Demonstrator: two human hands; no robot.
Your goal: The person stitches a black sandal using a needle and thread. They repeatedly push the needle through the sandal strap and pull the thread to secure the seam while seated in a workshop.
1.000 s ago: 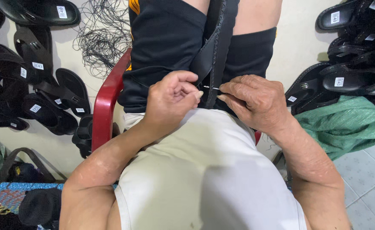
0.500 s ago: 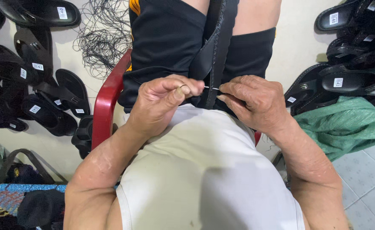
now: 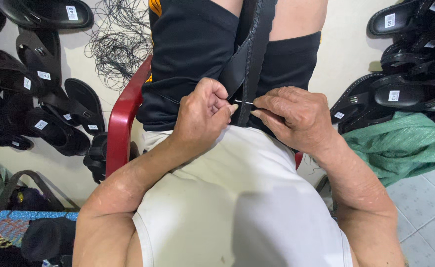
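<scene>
Left hand (image 3: pixel 202 116) curled tight, pinching a thin needle (image 3: pixel 243 102) at the black sandal strap (image 3: pixel 252 54). Right hand (image 3: pixel 291 116) closed, gripping the strap's edge, knuckles up.

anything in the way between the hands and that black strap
Nothing visible. The left hand and right hand both sit right at the black strap, pinching a thin needle at its edge.
</scene>
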